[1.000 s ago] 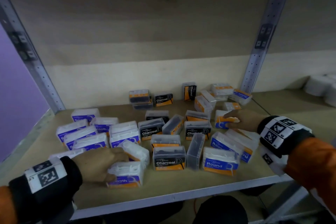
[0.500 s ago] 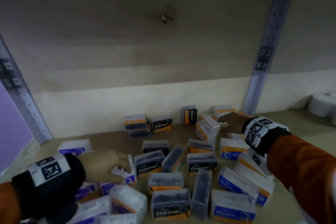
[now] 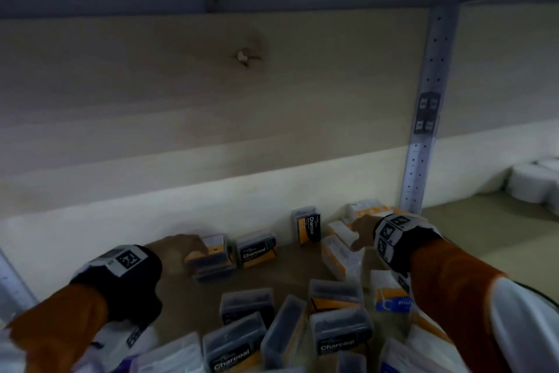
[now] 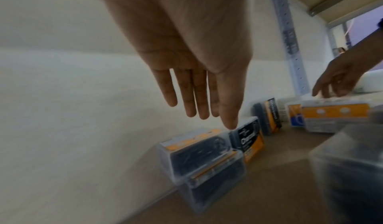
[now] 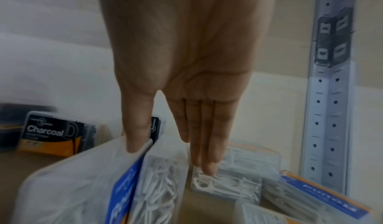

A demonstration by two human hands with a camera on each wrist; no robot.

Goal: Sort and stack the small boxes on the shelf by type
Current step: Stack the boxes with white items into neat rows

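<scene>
Head view: both hands flat-fingered, left hand (image 3: 184, 247) over stacked charcoal boxes (image 3: 211, 257) against the back wall (image 3: 181, 206), right hand (image 3: 361, 229) near the upright post (image 3: 423, 130).

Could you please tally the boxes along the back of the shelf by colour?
Dark Charcoal boxes: 4
White boxes: at least 3; the right hand may hide more
Total: at least 7

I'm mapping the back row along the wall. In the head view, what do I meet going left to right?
left hand → two stacked dark boxes → flat Charcoal box → upright Charcoal box → right hand → shelf post
</scene>
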